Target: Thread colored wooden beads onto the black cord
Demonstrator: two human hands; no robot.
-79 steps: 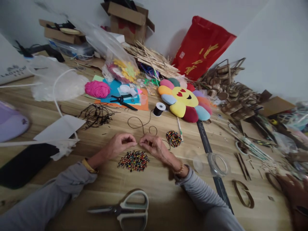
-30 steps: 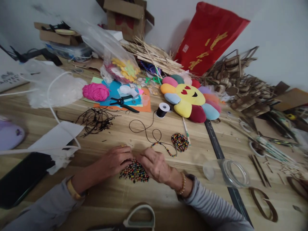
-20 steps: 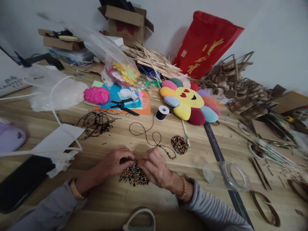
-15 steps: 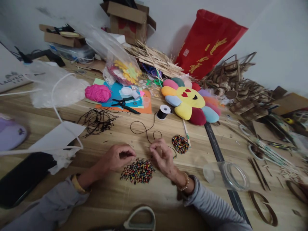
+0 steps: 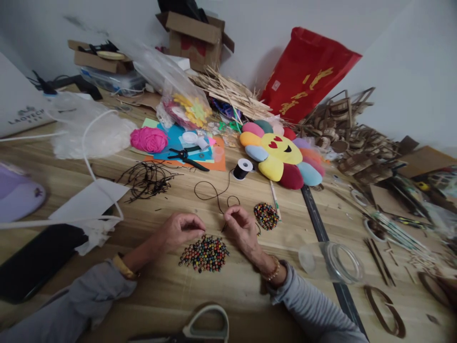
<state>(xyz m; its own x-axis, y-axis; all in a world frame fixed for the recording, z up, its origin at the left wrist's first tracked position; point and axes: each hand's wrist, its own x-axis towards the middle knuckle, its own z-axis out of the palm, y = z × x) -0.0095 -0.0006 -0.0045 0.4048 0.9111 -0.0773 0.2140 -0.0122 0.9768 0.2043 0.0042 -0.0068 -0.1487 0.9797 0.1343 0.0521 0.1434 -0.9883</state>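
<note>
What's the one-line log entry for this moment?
left hand: pinched shut, beside bead pile | right hand: pinching black cord

This is a craft workshop, as its cluttered wooden table shows. A heap of coloured beads lies at six o'clock and a spool of black cord mid-table. Felt sheets and pink yarn sit at eleven, wooden sticks at twelve, cut wooden parts at two. Cardboard boxes stand against the wall.
</note>
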